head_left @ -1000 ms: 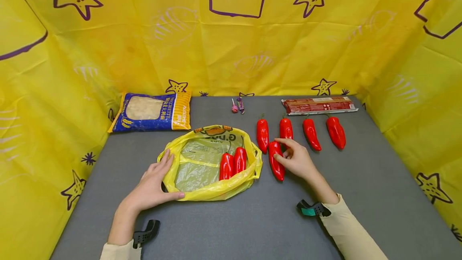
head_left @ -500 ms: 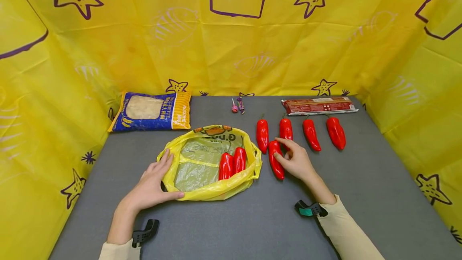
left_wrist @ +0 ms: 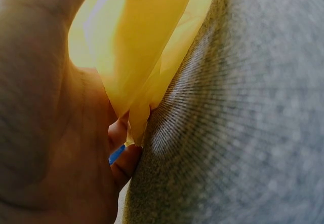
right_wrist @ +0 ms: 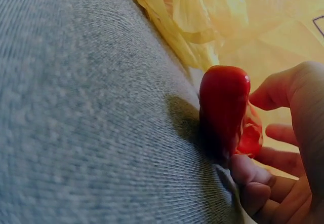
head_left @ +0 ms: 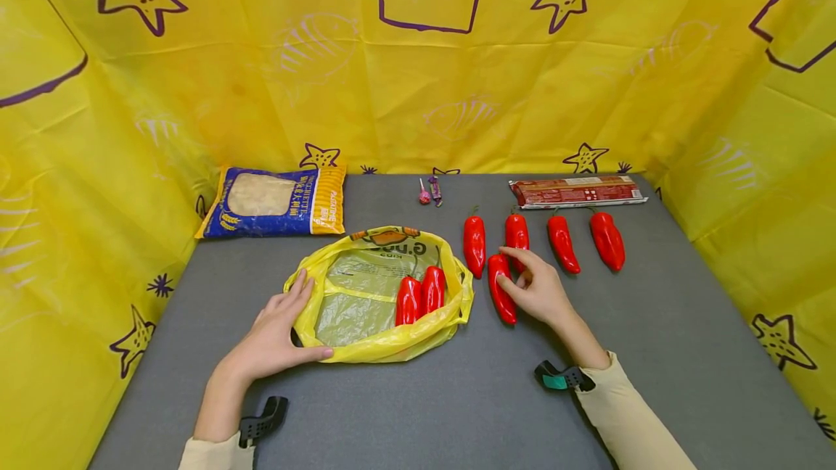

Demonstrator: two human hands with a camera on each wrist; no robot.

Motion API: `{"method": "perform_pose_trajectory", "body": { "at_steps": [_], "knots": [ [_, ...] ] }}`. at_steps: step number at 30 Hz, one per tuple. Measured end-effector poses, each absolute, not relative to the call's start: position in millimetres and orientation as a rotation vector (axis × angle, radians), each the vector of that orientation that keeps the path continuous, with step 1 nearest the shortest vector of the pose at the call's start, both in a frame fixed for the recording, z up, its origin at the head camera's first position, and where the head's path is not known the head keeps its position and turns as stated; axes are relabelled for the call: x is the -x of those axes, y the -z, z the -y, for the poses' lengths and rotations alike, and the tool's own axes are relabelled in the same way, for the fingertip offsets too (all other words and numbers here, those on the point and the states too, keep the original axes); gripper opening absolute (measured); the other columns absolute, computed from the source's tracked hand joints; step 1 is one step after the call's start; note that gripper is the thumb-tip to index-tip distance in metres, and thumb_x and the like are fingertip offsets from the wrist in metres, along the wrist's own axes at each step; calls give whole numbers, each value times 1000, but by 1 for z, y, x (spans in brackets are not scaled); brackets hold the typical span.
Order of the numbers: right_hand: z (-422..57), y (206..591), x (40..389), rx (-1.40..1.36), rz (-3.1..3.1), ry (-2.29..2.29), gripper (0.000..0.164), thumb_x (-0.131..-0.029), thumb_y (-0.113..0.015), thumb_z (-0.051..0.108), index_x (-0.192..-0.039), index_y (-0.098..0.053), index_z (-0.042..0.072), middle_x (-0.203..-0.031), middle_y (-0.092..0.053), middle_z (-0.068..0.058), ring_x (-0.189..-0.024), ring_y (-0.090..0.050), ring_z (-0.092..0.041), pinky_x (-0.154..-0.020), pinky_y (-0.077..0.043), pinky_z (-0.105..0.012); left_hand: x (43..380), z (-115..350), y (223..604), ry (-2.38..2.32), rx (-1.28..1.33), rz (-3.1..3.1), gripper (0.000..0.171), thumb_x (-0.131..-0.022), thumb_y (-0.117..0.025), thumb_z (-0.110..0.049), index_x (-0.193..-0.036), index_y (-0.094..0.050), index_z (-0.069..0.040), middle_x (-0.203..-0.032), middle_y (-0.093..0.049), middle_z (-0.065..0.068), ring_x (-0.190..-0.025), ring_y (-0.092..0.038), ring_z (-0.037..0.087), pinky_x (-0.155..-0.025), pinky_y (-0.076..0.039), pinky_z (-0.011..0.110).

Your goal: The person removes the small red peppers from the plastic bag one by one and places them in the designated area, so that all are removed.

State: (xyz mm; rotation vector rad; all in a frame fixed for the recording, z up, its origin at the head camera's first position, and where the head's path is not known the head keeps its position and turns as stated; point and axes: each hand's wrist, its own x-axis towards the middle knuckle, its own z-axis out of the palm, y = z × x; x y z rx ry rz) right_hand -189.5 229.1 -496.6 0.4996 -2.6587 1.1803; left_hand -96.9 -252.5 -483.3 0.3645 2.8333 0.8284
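Observation:
A yellow plastic bag (head_left: 392,350) lies on the table with its mouth spread wide. Inside it, at the right, are two red peppers (head_left: 408,301). My left hand (head_left: 274,328) rests against the bag's left side, fingers extended along the rim and thumb on the front edge; in the left wrist view the yellow film sits between thumb and fingers. Just right of the bag, my right hand (head_left: 538,289) pinches a glossy red pepper (head_left: 501,292) that lies on the table. The right wrist view shows the thumb on that pepper (right_wrist: 223,107) and fingers on its far side.
Several more red peppers stand in a row behind the right hand, including one at the right end (head_left: 607,241). At the back are a blue and yellow pasta pack (head_left: 274,201), a lollipop (head_left: 424,194), a wrapped candy (head_left: 435,192) and a long red packet (head_left: 578,192).
The pepper under my right hand has shifted very slightly, and the right forearm has moved a little left. My left hand and the bag look the same.

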Motion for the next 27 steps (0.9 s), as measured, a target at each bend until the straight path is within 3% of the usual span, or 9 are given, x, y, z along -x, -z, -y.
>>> {"method": "perform_pose_trajectory", "body": {
  "at_steps": [15,27],
  "knots": [
    [-231,483,190,-521,2555,-1239,48,-88,-81,8,-134,-70,3,-117,-68,-17,-44,-46,-9,-45,-42,-25,97,251,482,-823,-350,-2829,128,-78,-83,-70,-170,-19,-6,-180,0,7,-149,-27,43,-112,-28,72],
    [-207,451,206,-568,2496,-1263,45,-90,-81,9,-134,-70,7,-116,-70,-15,-46,-50,-10,-48,-44,-22,98,250,481,-813,-347,-2851,130,-78,-83,-71,-170,-18,-6,-180,-2,8,-149,-28,44,-111,-27,72]
  ]
}}
